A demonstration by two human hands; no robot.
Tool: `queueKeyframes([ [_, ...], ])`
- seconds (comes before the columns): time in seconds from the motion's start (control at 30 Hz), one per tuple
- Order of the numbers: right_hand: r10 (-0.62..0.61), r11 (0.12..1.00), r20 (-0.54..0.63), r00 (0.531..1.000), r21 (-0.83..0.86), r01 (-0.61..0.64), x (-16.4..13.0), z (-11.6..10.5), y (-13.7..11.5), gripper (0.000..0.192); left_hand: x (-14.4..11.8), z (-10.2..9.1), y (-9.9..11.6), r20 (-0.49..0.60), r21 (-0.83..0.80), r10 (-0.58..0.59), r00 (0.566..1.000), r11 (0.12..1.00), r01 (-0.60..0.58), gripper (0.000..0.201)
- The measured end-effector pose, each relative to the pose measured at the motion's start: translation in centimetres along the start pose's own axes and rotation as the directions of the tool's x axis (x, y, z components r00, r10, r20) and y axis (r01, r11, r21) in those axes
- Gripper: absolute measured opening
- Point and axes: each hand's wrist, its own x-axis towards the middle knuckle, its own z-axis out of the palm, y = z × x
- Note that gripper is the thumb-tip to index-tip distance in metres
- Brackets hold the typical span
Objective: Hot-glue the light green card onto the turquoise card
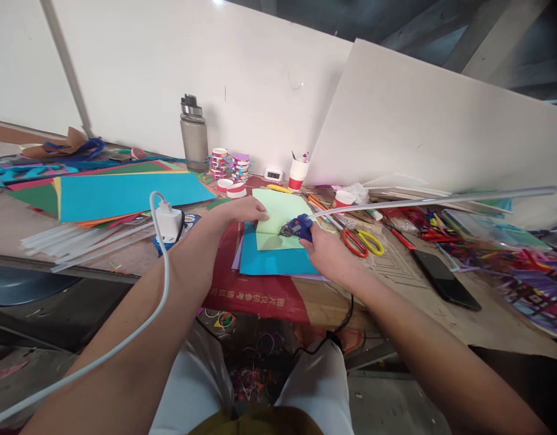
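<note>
Paper, a pale green folded sheet (278, 219) near the desk's front edge, seems light and floppy, so we pin it flat under our left hand (244, 211) while our right hand (326, 251) grips the blue glue gun (299, 227).

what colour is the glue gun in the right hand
Blue; the glue gun in the right hand shows in the head view.

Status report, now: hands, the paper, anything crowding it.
Left hand flat on light green paper. Right hand grips blue glue gun, nozzle at the fold, long glue stick trailing. Scissors close on the right.
</note>
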Motion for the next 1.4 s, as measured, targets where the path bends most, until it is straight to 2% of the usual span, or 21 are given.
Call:
queueKeyframes([
  [0.23,-0.090,0.991,-0.007,0.996,0.095,0.091,0.1,0.3,-2.1,0.029,-0.1,0.0,0.2,-0.015,0.037,-0.012,1.000,0.999,0.012,0.028],
  [0.37,-0.120,0.984,-0.015,0.993,0.130,0.120,0.3,0.3,-2.2,0.027,0.1,0.1,-0.1,-0.010,0.048,-0.015,1.000,0.999,0.015,0.024],
  [0.67,-0.117,0.984,-0.003,0.993,0.136,0.116,1.0,0.2,-2.5,0.023,0.4,0.1,-0.4,-0.018,0.084,-0.015,1.000,0.996,0.017,0.024],
  [0.87,-0.143,0.982,-0.001,0.990,0.122,0.142,0.4,0.1,-2.4,0.025,0.3,0.2,-0.4,-0.012,0.042,-0.005,1.000,0.999,0.006,0.023],
  [1.1,-0.041,0.998,0.009,0.999,0.046,0.041,0.1,-0.4,-0.9,0.029,0.1,0.2,-0.1,-0.017,0.044,-0.017,1.000,0.999,0.018,0.028],
  [1.23,-0.079,0.994,-0.011,0.997,0.074,0.080,0.5,0.1,-1.8,0.026,0.0,0.2,0.1,-0.035,0.063,-0.032,0.999,0.997,0.034,0.027],
  [1.4,-0.115,0.988,-0.019,0.993,0.099,0.117,0.9,0.6,-2.6,0.025,0.2,0.1,-0.2,-0.001,0.104,-0.023,1.000,0.994,0.023,0.021],
])
